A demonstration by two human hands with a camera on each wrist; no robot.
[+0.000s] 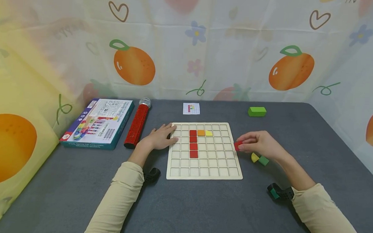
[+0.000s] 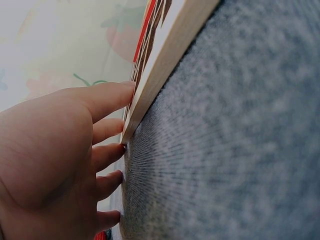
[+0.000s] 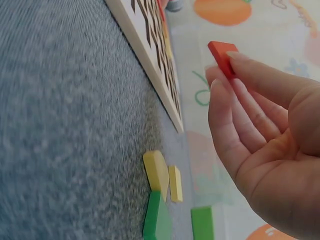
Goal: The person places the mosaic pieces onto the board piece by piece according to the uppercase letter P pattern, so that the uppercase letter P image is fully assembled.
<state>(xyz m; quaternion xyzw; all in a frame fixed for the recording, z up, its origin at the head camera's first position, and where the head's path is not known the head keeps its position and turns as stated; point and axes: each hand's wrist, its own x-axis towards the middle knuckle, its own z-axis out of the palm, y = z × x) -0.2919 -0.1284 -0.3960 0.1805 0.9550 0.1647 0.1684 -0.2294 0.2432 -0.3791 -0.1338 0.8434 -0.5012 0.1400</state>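
A pale gridded board [image 1: 202, 180] lies on the table; several red tiles [image 1: 193, 146] run down one column, with an orange tile [image 1: 201, 132] and a yellow tile [image 1: 209, 133] beside the uppermost one. My left hand [image 1: 160, 137] rests at the board's upper left edge, thumb and fingertips touching the rim, fingers extended. Between thumb and fingertips, my right hand [image 1: 259, 143] pinches a red tile [image 3: 222, 56] just off the board's right side. Below that hand lie a yellow piece [image 1: 254, 157] and a green piece [image 1: 263, 160].
A light green block [image 1: 257, 111] sits at the back right. Behind the board lies a small pattern card [image 1: 191, 108]. A flat game box [image 1: 96, 123] and a red glittery microphone [image 1: 138, 125] lie to the left. A printed cloth hangs behind the table.
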